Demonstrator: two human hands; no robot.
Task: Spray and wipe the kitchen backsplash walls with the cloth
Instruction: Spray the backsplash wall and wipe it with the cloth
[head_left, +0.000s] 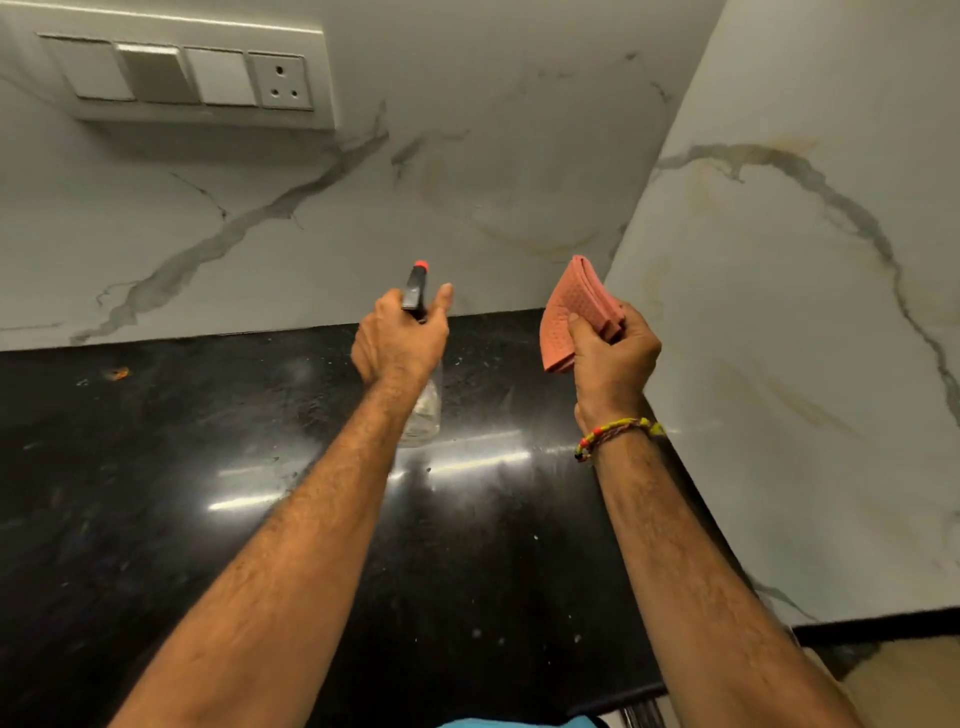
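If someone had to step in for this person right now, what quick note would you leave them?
Left hand grips the spray bottle, nozzle aimed at the back wall above the black counter.
Right hand holds the folded pink cloth up near the corner, not touching either wall.
Done: I cannot tell; no wet patches or wipe marks show clearly on the marble.
Left: spray the back wall and the side wall, then wipe both. Probably keep spray away from the switch panel.

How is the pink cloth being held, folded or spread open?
Folded. The pink cloth shows several stacked layers at its edge, gripped as a compact pad in the right hand, clear of the wall.
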